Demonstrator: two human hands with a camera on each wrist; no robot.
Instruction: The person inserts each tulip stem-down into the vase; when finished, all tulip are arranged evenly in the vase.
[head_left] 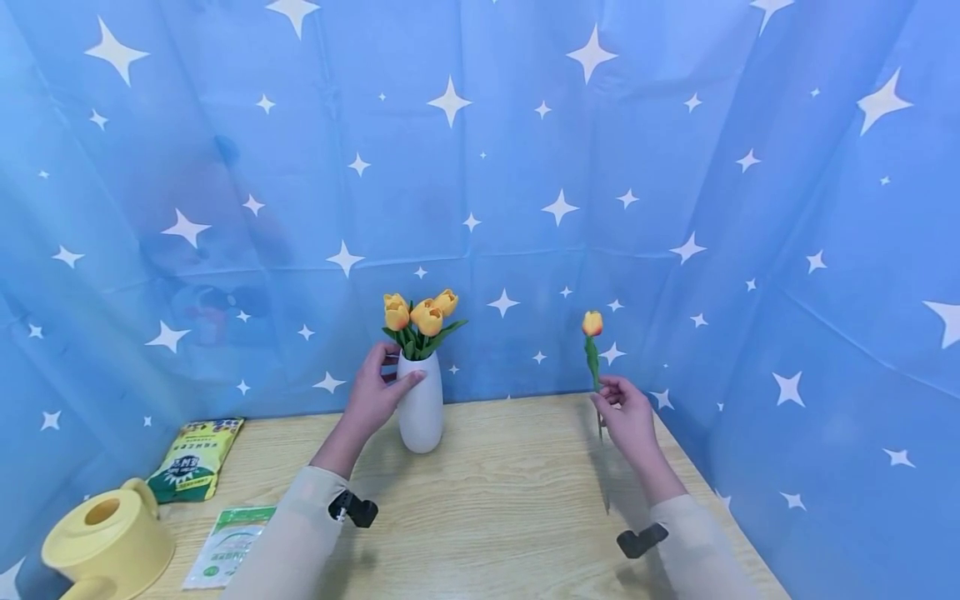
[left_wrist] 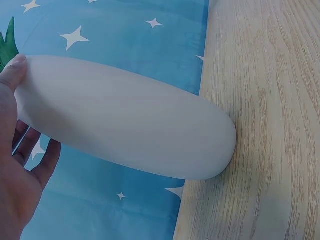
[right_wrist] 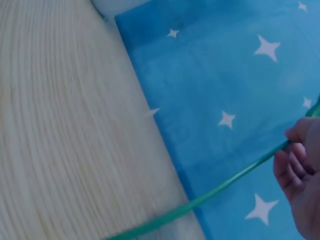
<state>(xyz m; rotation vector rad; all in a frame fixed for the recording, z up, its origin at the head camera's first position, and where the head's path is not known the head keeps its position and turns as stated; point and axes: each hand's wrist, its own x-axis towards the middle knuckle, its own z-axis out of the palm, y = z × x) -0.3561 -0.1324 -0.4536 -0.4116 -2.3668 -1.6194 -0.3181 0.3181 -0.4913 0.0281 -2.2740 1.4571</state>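
A white vase (head_left: 422, 408) stands upright near the back of the table, filled with several yellow-orange tulips (head_left: 427, 317) with green leaves. My left hand (head_left: 372, 390) grips the vase near its neck from the left side, thumb across the front; the left wrist view shows the vase (left_wrist: 130, 117) with its base on the wood. Off to the right, my right hand (head_left: 626, 417) pinches the stem of a single tulip (head_left: 592, 323), held upright with its bloom above the fingers. In the right wrist view the green stem (right_wrist: 225, 185) runs down from the fingertips.
On the left of the wooden table (head_left: 495, 508) lie a yellow-green packet (head_left: 197, 460) and a white-green packet (head_left: 228, 546). A yellow watering can (head_left: 112, 542) stands at the front left corner. A blue star-patterned curtain (head_left: 480, 200) hangs behind the table and along both sides.
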